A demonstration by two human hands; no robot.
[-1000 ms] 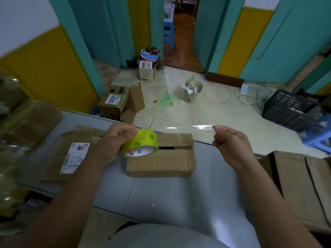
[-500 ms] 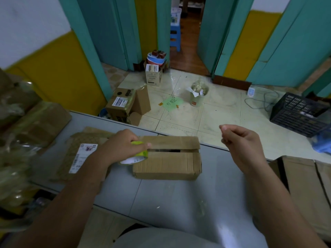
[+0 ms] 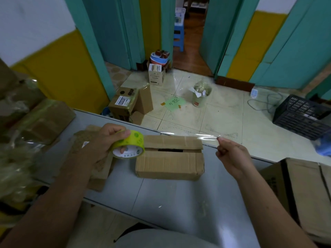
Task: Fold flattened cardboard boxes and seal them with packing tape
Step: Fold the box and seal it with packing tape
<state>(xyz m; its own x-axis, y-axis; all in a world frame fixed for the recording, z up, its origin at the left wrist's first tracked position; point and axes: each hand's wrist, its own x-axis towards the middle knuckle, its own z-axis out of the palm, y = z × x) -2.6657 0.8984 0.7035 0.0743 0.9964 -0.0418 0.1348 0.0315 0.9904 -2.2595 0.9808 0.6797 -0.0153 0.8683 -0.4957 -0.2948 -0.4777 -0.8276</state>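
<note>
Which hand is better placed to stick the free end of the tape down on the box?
The right hand: it pinches the stretched tape just right of the box; the left hand grips the roll.

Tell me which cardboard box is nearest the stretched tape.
The small box on the table, dark gap between its top flaps, right by the tape; the bigger box at right and the labelled floor box lie farther off.

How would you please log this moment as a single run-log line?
step: taping; left hand: grips tape roll; right hand: pinches tape strip; strip: stretched over box; flaps: folded, gap at seam
</note>
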